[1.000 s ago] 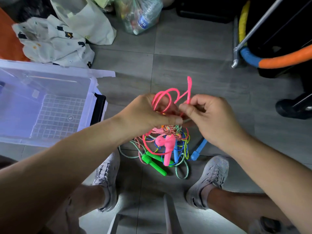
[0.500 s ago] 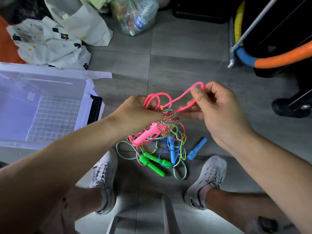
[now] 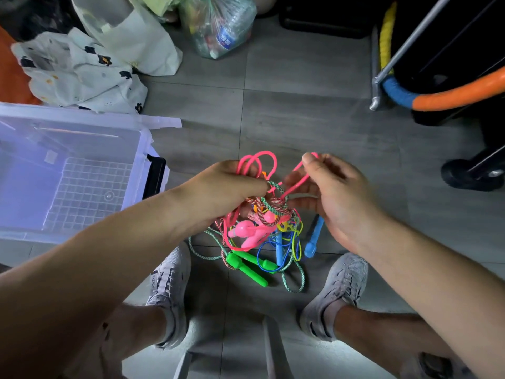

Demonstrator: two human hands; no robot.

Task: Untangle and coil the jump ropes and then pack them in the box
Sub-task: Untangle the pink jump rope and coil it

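Plainly soft stuff: tangle [image 3: 273,214] of thin cords, light, limp, quick to snag, held low over the floor [image 3: 300,119] right of the open box [image 3: 144,138], green handles [image 3: 247,266] down between the shoes [image 3: 169,283]. Loops of the pink rope [image 3: 258,157] gripped by the left hand [image 3: 226,187] above the knot [image 3: 274,202]; one strand pinched in the right hand [image 3: 333,192]. Better grasped at a stiff handle, then fed back through, never yanked.
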